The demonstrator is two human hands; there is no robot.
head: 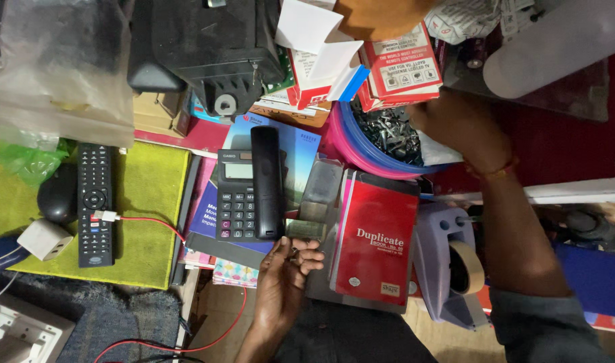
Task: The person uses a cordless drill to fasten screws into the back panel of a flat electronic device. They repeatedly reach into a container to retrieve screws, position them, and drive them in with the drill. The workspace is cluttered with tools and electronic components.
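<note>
My left hand (284,275) is at the bottom centre, its fingers pinched on a small dark part I cannot identify. It sits just below the lower end of a slim black remote (267,181), which lies on a black calculator (233,202). A small greenish piece (306,229) and a clear plastic case (321,188) lie right beside the fingertips. My right hand (455,124) reaches up to the rim of a pink and blue bowl (351,151) full of dark screws (388,134). Its fingers are dark and blurred.
A red-covered pad (375,242) and a lavender tape dispenser (448,262) lie between my arms. To the left, a yellow-green mat (153,202) carries a long remote (96,202), a black mouse (55,195) and a white charger (44,238) with a red cable. A black machine (207,47) and red-white boxes (398,67) crowd the top.
</note>
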